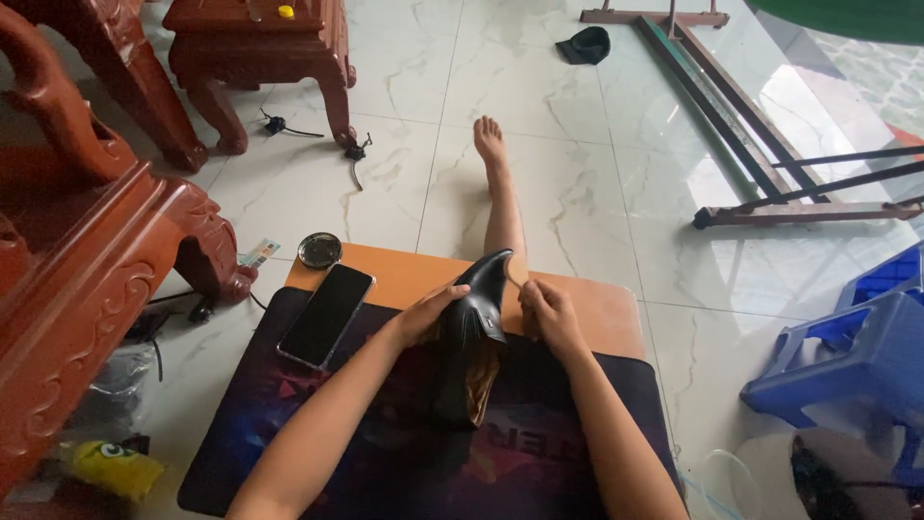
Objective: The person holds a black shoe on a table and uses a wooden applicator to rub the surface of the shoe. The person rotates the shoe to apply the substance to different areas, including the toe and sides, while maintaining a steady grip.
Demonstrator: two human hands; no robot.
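Observation:
A black leather shoe (474, 313) with a tan lining stands on its heel end on a dark mat (289, 424), toe pointing away from me. My left hand (423, 313) grips its left side, fingers over the upper. My right hand (547, 310) is closed beside the toe on the right and pinches something thin that is too small to identify. The mat lies over an orange board (404, 274) across my lap.
A black phone (326, 315) lies on the mat's left corner, with a round metal lid (320, 249) beyond it. Carved red wooden furniture (87, 250) stands at left, a blue plastic stool (857, 351) at right. My bare leg (500, 193) stretches over the marble floor.

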